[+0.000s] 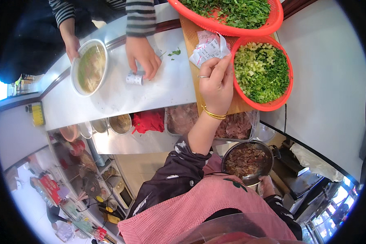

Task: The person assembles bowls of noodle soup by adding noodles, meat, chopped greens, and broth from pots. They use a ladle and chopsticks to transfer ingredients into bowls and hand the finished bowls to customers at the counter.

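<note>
Two red baskets (265, 107) of greens (266, 75) sit beside at least two slips (209, 51) on one board (236, 106). The left hand (216, 87) reaches forward, fingers bent at the slips, grip unclear; the right hand (266, 187), low, grasps one pan (267, 164).

Dark sleeves (162, 188) with white markings flank a pink checked apron (183, 203), with a gold bracelet (214, 115) and ring (203, 77).
</note>
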`<action>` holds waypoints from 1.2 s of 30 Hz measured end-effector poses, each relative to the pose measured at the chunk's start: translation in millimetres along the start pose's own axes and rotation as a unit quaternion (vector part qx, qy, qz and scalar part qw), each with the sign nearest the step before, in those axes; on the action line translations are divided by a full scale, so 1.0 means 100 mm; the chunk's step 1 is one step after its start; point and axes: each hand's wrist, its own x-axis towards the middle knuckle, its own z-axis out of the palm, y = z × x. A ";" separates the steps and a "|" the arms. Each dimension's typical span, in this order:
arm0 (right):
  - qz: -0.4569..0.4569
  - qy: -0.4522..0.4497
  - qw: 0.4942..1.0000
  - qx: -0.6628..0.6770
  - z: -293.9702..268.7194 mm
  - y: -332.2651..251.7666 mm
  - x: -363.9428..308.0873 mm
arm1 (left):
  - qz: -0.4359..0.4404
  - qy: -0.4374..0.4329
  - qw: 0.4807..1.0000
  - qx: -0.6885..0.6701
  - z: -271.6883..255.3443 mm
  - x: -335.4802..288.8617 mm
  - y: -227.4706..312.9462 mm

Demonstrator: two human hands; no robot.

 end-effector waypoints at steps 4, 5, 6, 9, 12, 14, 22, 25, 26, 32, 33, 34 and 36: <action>-0.014 -0.007 1.000 -0.009 -0.02 0.12 0.14 | 0.004 -0.001 1.000 -0.003 0.01 0.01 -0.01; -0.012 0.002 1.000 0.000 -0.03 0.14 0.17 | 0.006 0.000 1.000 -0.003 0.01 0.01 -0.01; -0.011 0.010 1.000 0.009 -0.04 0.16 0.19 | 0.006 -0.001 1.000 -0.002 0.01 0.01 -0.01; 0.033 0.023 0.993 -0.108 -0.07 0.21 0.25 | 0.000 -0.006 1.000 0.000 0.01 0.01 -0.01; -0.019 0.021 1.000 0.008 -0.05 0.25 0.26 | -0.005 -0.002 1.000 -0.003 0.00 0.02 0.00; 0.017 0.011 0.998 -0.061 -0.05 0.24 0.23 | 0.001 -0.002 1.000 0.009 0.00 0.03 0.00; 0.031 0.007 0.998 -0.056 -0.13 0.21 0.14 | -0.016 -0.019 1.000 0.007 -0.05 0.01 0.10; -0.039 -0.038 0.997 0.053 -0.14 0.47 0.30 | -0.014 -0.032 0.999 0.034 -0.07 -0.11 0.23; -0.088 -0.070 0.989 0.094 -0.15 0.59 0.35 | -0.015 -0.030 0.999 0.042 -0.09 -0.21 0.31; -0.215 -0.186 0.924 0.256 -0.37 1.24 0.47 | 0.086 -0.249 0.965 0.007 -0.24 -1.33 0.86; -0.224 -0.173 0.926 0.251 -0.42 1.31 0.49 | 0.049 -0.314 0.948 -0.024 -0.29 -1.65 1.00; -0.306 -0.154 0.923 0.175 -0.47 1.34 0.55 | 0.053 -0.414 0.908 -0.028 -0.36 -1.96 1.10; -0.456 -0.084 0.886 0.025 -0.54 1.43 0.66 | 0.069 -0.528 0.846 -0.033 -0.49 -2.67 1.30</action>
